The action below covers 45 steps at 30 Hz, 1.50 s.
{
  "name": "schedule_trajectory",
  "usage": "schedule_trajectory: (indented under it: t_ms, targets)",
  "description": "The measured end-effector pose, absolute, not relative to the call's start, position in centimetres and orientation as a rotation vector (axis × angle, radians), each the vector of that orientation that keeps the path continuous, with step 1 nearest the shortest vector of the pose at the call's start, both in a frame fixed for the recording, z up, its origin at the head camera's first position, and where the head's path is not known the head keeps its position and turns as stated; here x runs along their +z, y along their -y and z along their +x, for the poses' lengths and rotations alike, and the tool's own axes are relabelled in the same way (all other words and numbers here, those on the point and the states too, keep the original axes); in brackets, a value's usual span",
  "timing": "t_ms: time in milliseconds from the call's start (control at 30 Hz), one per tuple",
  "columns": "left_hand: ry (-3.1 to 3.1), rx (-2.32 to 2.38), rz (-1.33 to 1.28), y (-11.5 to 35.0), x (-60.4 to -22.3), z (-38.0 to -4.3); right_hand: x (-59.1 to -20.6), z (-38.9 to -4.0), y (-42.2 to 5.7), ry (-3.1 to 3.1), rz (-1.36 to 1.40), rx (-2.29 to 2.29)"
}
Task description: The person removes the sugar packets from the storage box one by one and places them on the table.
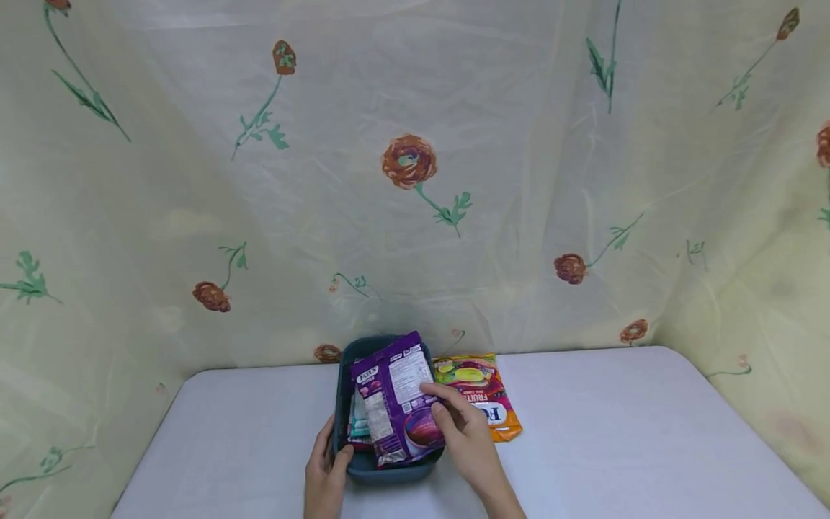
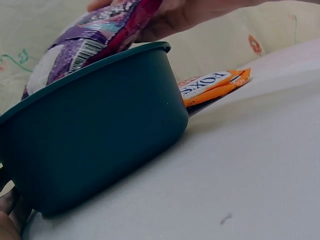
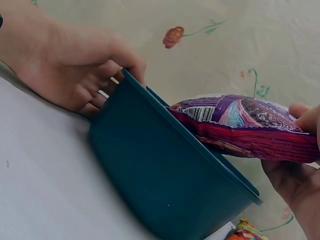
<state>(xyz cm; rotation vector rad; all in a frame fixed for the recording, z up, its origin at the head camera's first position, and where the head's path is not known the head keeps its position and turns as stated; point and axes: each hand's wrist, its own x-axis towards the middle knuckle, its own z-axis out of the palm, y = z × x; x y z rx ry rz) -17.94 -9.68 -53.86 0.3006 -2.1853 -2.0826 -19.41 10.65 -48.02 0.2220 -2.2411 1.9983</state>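
Observation:
A purple candy bag lies slanted across the top of a dark teal plastic bin. My right hand grips the bag's right side, thumb on one face and fingers on the other, as the right wrist view shows. In that view the bag's near end sits at the bin's rim while its held end sticks out past it. My left hand holds the bin's left wall, thumb over the rim and fingers against the outside. Under the purple bag, a light teal packet shows inside the bin, its rest hidden.
An orange and red Fox's fruit candy bag lies flat on the table, right beside the bin. The table has a white cover. A flower-patterned curtain hangs along the table's back edge and down both sides.

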Motion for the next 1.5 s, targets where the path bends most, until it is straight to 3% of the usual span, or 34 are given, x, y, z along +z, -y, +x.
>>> schedule_trajectory:
  t_ms: [1500]
  targets:
    - [2.195, -2.091, 0.339, 9.7, -53.7, -18.0, -47.0, -20.1, -15.6, 2.152, -0.120, 2.016]
